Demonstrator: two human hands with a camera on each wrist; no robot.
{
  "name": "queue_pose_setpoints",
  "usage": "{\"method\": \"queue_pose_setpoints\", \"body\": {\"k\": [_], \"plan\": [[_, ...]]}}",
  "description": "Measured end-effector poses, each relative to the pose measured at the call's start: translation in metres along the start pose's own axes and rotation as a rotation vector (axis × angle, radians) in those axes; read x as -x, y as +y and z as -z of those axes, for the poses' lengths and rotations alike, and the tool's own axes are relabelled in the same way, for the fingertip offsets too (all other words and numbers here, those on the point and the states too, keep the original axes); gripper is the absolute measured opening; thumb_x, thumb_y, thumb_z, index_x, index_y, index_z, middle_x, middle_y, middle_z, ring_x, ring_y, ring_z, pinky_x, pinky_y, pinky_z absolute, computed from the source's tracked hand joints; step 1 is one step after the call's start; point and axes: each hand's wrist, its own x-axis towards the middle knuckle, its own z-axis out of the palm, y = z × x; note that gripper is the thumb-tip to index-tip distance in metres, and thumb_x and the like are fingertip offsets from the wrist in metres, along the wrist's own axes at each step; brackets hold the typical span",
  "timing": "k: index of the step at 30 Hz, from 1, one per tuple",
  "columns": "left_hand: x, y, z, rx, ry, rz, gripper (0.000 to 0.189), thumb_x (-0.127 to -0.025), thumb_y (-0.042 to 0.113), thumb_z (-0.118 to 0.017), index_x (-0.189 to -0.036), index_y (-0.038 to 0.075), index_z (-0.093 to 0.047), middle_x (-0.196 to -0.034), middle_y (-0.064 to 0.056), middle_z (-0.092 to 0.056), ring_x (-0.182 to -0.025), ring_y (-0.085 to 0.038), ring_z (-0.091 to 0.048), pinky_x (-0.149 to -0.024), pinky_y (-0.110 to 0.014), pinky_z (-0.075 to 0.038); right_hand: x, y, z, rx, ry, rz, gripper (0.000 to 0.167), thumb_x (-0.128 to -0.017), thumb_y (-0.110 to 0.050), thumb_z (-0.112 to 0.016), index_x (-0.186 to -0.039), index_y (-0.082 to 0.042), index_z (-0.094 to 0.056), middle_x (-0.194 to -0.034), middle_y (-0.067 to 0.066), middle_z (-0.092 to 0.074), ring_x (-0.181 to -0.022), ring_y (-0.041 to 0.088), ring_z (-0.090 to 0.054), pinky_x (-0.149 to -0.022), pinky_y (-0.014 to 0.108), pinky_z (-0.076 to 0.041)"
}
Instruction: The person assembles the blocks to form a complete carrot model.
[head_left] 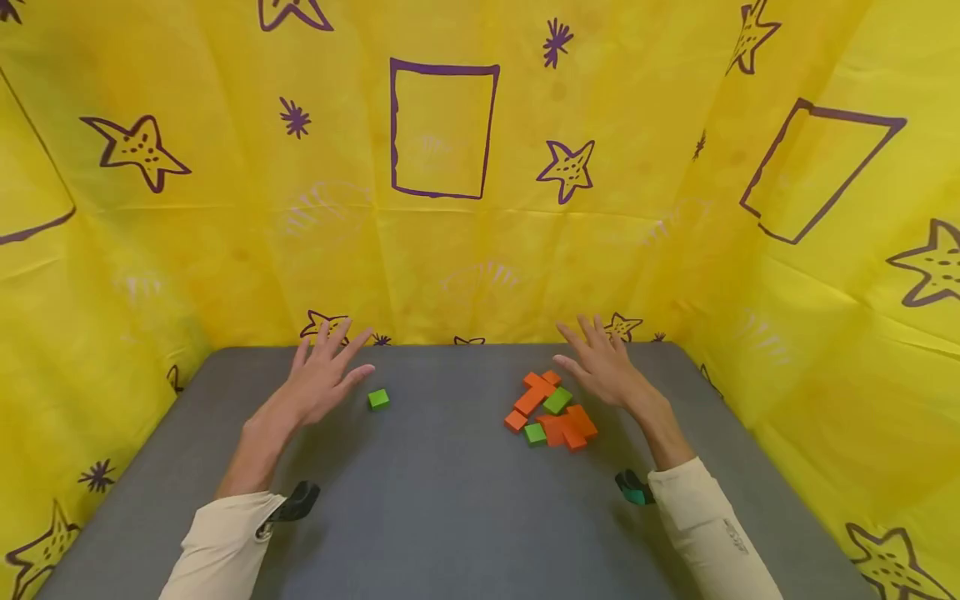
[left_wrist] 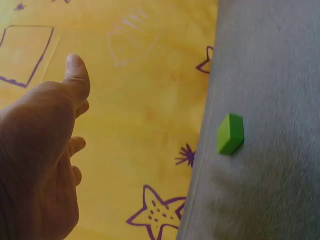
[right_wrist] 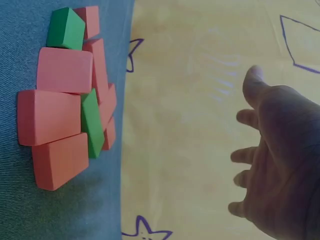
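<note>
Both hands hover above a grey table with fingers spread, holding nothing. The left hand (head_left: 315, 387) is up and to the left of a lone green block (head_left: 378, 399), apart from it; that green block (left_wrist: 231, 134) also shows in the left wrist view. My right hand (head_left: 603, 367) hangs just right of a loose cluster of orange and green blocks, touching none. In the cluster, one green block (head_left: 557, 401) lies among orange blocks (head_left: 531, 400), and another green block (head_left: 535, 434) sits at its near edge. The right wrist view shows larger orange blocks (right_wrist: 49, 117) packed side by side.
The grey tabletop (head_left: 450, 500) reaches back to a yellow cloth (head_left: 465, 275) printed with purple stars and frames, which hangs behind and along both sides. A dark strap with a camera (head_left: 296, 502) is on the left wrist, another dark device (head_left: 633, 487) on the right.
</note>
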Motion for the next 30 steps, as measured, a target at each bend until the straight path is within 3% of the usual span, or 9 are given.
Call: {"method": "queue_pose_setpoints", "body": {"k": [4, 7, 11, 15, 19, 22, 26, 30], "plan": [[-0.006, 0.018, -0.012, -0.003, -0.001, -0.042, 0.067, -0.110, 0.047, -0.047, -0.166, 0.019, -0.028, -0.174, -0.024, -0.013, -0.159, -0.057, 0.002, -0.123, -0.075, 0.003, 0.005, 0.000, -0.002, 0.011, -0.020, 0.020, 0.071, -0.109, -0.048, -0.048, -0.168, -0.016, -0.023, -0.174, 0.026, -0.009, -0.160, 0.054, 0.004, -0.123, 0.078, 0.000], [-0.015, 0.042, -0.030, -0.024, -0.007, -0.118, 0.066, -0.109, 0.046, -0.049, -0.166, 0.020, -0.030, -0.173, -0.023, -0.019, -0.160, -0.055, -0.005, -0.126, -0.073, -0.001, 0.012, 0.001, -0.002, 0.029, -0.049, 0.038, 0.071, -0.108, -0.044, -0.052, -0.166, -0.013, -0.027, -0.172, 0.028, -0.016, -0.159, 0.057, -0.003, -0.122, 0.079, -0.004], [-0.028, 0.090, -0.061, -0.057, -0.052, -0.249, 0.065, -0.108, 0.048, -0.051, -0.165, 0.022, -0.033, -0.173, -0.017, -0.025, -0.161, -0.049, -0.014, -0.129, -0.067, -0.009, 0.026, 0.003, -0.001, 0.032, -0.139, 0.047, 0.071, -0.106, -0.041, -0.058, -0.165, -0.011, -0.031, -0.168, 0.026, -0.031, -0.156, 0.054, -0.023, -0.122, 0.076, -0.019], [-0.037, 0.145, -0.095, -0.101, -0.165, -0.348, 0.065, -0.108, 0.054, -0.047, -0.165, 0.026, -0.034, -0.174, -0.009, -0.025, -0.163, -0.040, -0.015, -0.132, -0.060, -0.013, 0.042, 0.005, -0.003, 0.000, -0.260, 0.033, 0.069, -0.106, -0.039, -0.061, -0.163, -0.009, -0.036, -0.163, 0.022, -0.044, -0.149, 0.048, -0.043, -0.117, 0.070, -0.036], [-0.051, 0.197, -0.132, -0.168, -0.230, -0.414, 0.060, -0.108, 0.054, -0.045, -0.162, 0.026, -0.040, -0.174, -0.001, -0.029, -0.164, -0.031, -0.019, -0.133, -0.055, -0.017, 0.057, 0.014, -0.010, 0.033, -0.304, 0.065, 0.054, -0.104, -0.026, -0.064, -0.151, -0.001, -0.052, -0.150, 0.024, -0.057, -0.138, 0.048, -0.054, -0.111, 0.067, -0.044], [-0.060, 0.227, -0.158, -0.243, -0.256, -0.446, 0.054, -0.110, 0.051, -0.045, -0.158, 0.027, -0.047, -0.172, 0.002, -0.032, -0.163, -0.030, -0.024, -0.132, -0.053, -0.021, 0.069, 0.022, -0.017, 0.082, -0.315, 0.120, 0.045, -0.100, -0.018, -0.069, -0.140, 0.002, -0.061, -0.141, 0.027, -0.062, -0.128, 0.049, -0.060, -0.106, 0.065, -0.048], [-0.061, 0.241, -0.176, -0.302, -0.278, -0.472, 0.042, -0.109, 0.050, -0.048, -0.144, 0.032, -0.061, -0.169, 0.003, -0.038, -0.160, -0.031, -0.031, -0.130, -0.051, -0.027, 0.082, 0.027, -0.021, 0.073, -0.308, 0.203, 0.027, -0.095, -0.013, -0.075, -0.117, 0.002, -0.071, -0.124, 0.024, -0.067, -0.111, 0.042, -0.067, -0.096, 0.056, -0.055], [-0.059, 0.238, -0.173, -0.243, -0.237, -0.565, 0.031, -0.105, 0.049, -0.057, -0.126, 0.032, -0.073, -0.167, 0.001, -0.042, -0.158, -0.036, -0.034, -0.127, -0.055, -0.031, 0.091, 0.027, -0.013, 0.040, -0.294, 0.208, 0.022, -0.091, -0.016, -0.080, -0.107, -0.002, -0.074, -0.118, 0.020, -0.068, -0.105, 0.036, -0.067, -0.093, 0.053, -0.056]]}}
